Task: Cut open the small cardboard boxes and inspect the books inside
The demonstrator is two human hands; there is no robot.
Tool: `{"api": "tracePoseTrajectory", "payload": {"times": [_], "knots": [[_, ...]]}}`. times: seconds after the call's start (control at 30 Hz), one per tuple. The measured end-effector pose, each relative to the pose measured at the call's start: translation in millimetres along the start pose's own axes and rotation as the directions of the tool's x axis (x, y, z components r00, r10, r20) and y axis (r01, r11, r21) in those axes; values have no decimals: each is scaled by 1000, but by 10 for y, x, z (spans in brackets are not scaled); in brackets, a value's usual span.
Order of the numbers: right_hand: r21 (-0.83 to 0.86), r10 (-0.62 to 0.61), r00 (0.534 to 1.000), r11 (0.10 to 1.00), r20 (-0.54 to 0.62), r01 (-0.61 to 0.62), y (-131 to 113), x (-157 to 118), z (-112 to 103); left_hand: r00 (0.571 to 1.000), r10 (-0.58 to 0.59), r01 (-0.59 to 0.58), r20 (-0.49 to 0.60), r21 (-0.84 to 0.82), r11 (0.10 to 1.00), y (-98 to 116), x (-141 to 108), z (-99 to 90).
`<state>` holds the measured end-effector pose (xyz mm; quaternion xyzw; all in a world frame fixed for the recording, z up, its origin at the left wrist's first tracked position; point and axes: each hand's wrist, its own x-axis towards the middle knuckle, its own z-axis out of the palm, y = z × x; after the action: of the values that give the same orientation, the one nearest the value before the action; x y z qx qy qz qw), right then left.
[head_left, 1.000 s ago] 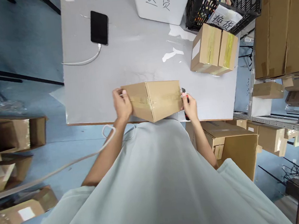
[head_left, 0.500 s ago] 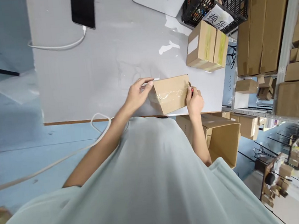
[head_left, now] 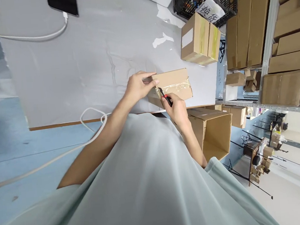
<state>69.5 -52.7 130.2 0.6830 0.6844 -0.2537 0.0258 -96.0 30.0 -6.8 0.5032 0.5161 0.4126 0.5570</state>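
A small cardboard box (head_left: pixel 174 78) with clear tape along its top lies near the front edge of the table. My left hand (head_left: pixel 139 86) grips the box at its left end, thumb on the top face and fingers along the far corner. In my right hand (head_left: pixel 178 110) is a red and black utility knife (head_left: pixel 168 99). The knife's tip meets the taped left edge of the box, just below my left thumb. Part of the box's near side is hidden behind my right hand.
Two taped cardboard boxes (head_left: pixel 198 39) stand to the right on the grey table (head_left: pixel 81 73), before a black crate (head_left: pixel 197 0). A phone (head_left: pixel 62 3) with a white cable lies far left. An open carton (head_left: pixel 215 134) sits below the table's edge. Shelves with cartons stand at right.
My right hand has moved the utility knife leftward from the box's right end to its left edge. My left thumb now lies further onto the top. The camera view has shifted somewhat.
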Motion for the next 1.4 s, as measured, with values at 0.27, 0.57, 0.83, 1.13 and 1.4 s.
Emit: {"api": "tracePoseTrajectory", "payload": {"times": [0.27, 0.57, 0.83, 1.13, 1.4], "knots": [[-139, 24, 1000, 990, 14, -22, -159, 30, -41, 1000, 21, -22, 8, 53, 998, 17, 19, 28], [-311, 127, 989, 946, 80, -96, -460, 119, -60, 1000, 15, -14, -10, 61, 998, -25, 21, 62], [-428, 253, 950, 890, 183, -155, -483, 27, -104, 999, -16, 18, -39, 52, 998, -7, -50, 137], [-445, 265, 926, 887, 268, -125, -420, -128, -118, 998, -18, 21, -64, 52, 998, 29, -94, 175], [-228, 162, 969, 967, 189, -117, -39, -400, -209, 995, 6, -1, -95, 46, 999, 106, -168, 133]]}}
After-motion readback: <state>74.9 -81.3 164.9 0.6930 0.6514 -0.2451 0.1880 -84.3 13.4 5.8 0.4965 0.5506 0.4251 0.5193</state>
